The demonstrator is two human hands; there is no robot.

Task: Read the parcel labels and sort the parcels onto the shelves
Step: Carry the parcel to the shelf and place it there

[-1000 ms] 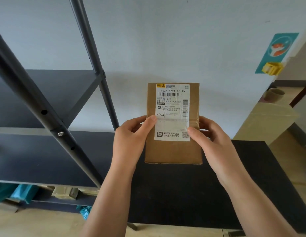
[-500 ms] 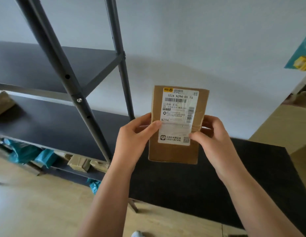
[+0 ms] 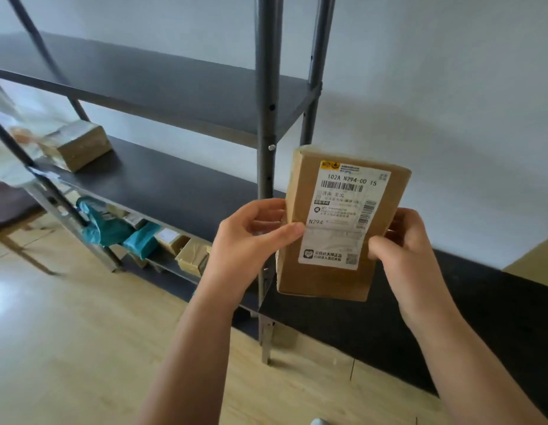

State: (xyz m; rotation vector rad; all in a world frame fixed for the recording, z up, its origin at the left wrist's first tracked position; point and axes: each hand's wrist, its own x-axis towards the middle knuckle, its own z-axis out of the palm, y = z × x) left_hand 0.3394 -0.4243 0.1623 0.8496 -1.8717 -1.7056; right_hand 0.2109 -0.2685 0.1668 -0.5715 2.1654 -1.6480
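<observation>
Parcel: a brown cardboard parcel [image 3: 328, 280] held upright in front of the person, tilted slightly to the right, level with the middle shelf of the rack.
Label: a white shipping label [image 3: 340, 216] faces the camera — its top line reads "102A N294-00 15", with "N294" printed again lower down at its left edge.
Left hand: the left hand [image 3: 251, 237] is closed on the parcel's left edge, thumb lying across the front and touching the label's left side, the other fingers curled behind.
Right hand: the right hand [image 3: 404, 243] is closed on the right edge, thumb pressed on the label's lower right part, fingers wrapped round the back.
Rack: a grey metal shelving rack [image 3: 265, 124] stands against the wall, just behind and left of the parcel.
Middle shelf: a dark board [image 3: 162, 185] carrying a taped cardboard box [image 3: 79, 145] at its far left — well apart from the held parcel.
Lower shelf: teal bags [image 3: 113, 228] and several small cardboard parcels [image 3: 187, 253] lie packed together.
Floor: pale wood [image 3: 67, 332].
</observation>
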